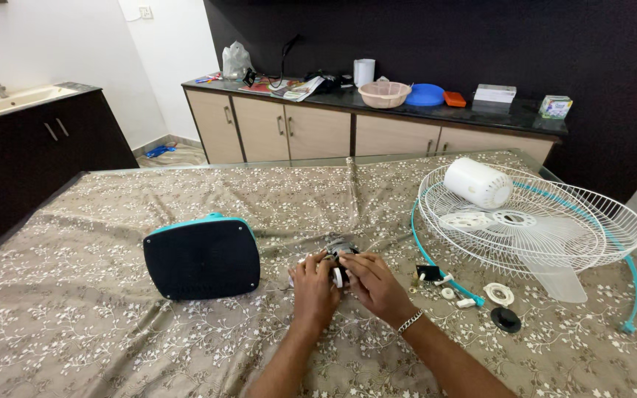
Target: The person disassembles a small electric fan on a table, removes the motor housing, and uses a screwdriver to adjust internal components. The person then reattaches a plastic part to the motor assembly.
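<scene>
- Gripping a small fan motor (340,247) with both hands, left hand (313,284) and right hand (372,284) closed together on it.
- Resting at mid tabletop (75,339), between teal-edged fan base (201,257) and white wire grille (554,221).

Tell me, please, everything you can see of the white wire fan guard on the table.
The white wire fan guard lies flat on the flower-patterned tablecloth at the right. It is a round grille of thin radial wires, metal by its look, with a teal rim. A white cylindrical cover rests on it, and pale fan blades show through it. Neither hand touches it.
</scene>
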